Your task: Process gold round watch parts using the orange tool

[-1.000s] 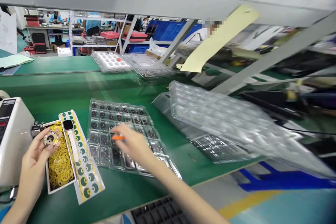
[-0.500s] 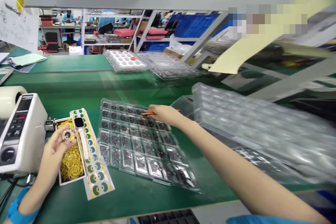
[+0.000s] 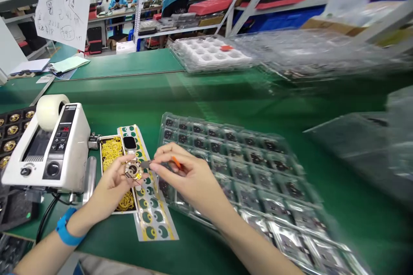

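Note:
My left hand (image 3: 111,184) pinches a round gold-rimmed watch part (image 3: 133,170) between thumb and fingers, its inner face turned up. My right hand (image 3: 190,176) is closed, with a small dark flat piece (image 3: 146,164) at its thumb and index fingertips, close beside the round part's right edge. An orange stick-like tool (image 3: 177,163) is tucked in the same hand. Below my hands lie a sheet of green and yellow stickers (image 3: 158,223), a smartwatch (image 3: 130,142), and a narrow box of yellow rings (image 3: 111,152). The clear compartment tray (image 3: 258,159) of small dark parts lies to the right.
A white tape dispenser (image 3: 72,154) stands at left, beside a black tray of gold round parts (image 3: 13,131). White and clear trays (image 3: 213,53) sit on the back ledge. Stacked clear plastic (image 3: 355,137) is at right. A handwritten paper (image 3: 63,15) hangs above.
My right hand has moved left from the compartment tray to the round part, now with the small dark piece at its fingertips. The view has turned left. My left hand still holds the round part.

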Tool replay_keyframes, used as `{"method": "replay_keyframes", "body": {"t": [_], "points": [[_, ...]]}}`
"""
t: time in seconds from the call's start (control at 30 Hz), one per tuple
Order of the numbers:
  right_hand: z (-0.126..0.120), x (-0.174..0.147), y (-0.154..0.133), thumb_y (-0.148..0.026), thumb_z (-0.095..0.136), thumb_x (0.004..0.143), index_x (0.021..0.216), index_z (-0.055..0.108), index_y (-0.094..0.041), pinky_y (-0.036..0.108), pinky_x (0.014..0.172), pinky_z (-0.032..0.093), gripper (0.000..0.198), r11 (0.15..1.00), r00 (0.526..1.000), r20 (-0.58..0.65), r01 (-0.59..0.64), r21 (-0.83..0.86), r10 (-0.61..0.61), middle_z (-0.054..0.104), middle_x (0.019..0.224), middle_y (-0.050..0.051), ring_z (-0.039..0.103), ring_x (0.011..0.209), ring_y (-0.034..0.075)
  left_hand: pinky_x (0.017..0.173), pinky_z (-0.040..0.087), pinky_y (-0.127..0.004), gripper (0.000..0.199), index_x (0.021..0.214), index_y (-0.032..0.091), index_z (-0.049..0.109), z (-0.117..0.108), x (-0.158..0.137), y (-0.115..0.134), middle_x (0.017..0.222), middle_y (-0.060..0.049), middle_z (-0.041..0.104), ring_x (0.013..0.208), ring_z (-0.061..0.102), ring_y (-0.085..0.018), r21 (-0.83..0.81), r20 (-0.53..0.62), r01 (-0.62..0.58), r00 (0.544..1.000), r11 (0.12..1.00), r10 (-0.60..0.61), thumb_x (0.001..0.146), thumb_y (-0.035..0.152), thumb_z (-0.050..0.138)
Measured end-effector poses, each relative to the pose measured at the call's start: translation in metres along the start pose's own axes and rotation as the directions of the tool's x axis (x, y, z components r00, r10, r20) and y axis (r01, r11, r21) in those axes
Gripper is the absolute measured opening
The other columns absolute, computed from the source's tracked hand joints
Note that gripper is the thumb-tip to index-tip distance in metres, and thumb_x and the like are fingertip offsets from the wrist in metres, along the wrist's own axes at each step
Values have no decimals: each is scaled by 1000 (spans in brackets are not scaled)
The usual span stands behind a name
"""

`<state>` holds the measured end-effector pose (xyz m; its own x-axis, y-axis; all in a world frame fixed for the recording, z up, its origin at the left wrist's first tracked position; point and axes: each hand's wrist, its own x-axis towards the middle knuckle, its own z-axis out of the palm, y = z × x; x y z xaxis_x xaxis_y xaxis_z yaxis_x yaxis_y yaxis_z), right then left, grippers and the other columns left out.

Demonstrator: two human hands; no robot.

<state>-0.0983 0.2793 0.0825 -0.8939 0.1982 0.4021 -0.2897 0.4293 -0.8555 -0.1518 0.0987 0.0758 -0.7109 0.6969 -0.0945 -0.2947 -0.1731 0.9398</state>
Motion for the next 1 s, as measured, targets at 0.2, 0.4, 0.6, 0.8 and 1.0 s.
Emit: {"method": "replay_keyframes", "body": {"t": [0.2,0.4,0.6,0.8,1.0], "points": [[4,-12,6,-33,64,84,69,67,-20,25,53,40,21,954,977,95,-207,216,190,60,83,4,51,62,15,91,53,-34,40,127,23,57,4,-3,-1,114,-9,67,94,66,-18,141,-3,15,1000,990,-15,88,22,61],[5,-15,1,-33,61,84,68,67,-20,27,54,39,21,931,954,122,-294,218,273,57,82,4,50,64,16,95,51,-34,45,135,21,54,4,-6,0,108,-7,67,95,62,-18,256,-10,67,998,964,-67,89,19,56],[6,-16,1,-30,59,84,70,68,-20,25,52,35,20,925,951,131,-303,230,279,56,81,2,45,58,13,91,52,-31,46,136,24,54,4,-7,0,109,-6,65,90,61,-15,304,21,63,997,951,-72,91,16,52],[11,-18,2,-26,59,83,69,67,-20,24,49,34,18,953,969,53,-249,174,243,57,79,2,42,55,12,90,52,-33,47,137,23,53,4,-7,-4,80,-4,62,100,59,-21,307,12,80,996,949,-88,90,15,51],[22,-23,3,-22,58,83,66,65,-19,23,47,33,17,980,980,-81,-175,93,183,59,76,1,44,53,11,85,52,-27,43,126,24,60,7,-5,-6,91,-3,63,82,58,-13,232,-16,59,998,971,-57,85,12,57]]}}
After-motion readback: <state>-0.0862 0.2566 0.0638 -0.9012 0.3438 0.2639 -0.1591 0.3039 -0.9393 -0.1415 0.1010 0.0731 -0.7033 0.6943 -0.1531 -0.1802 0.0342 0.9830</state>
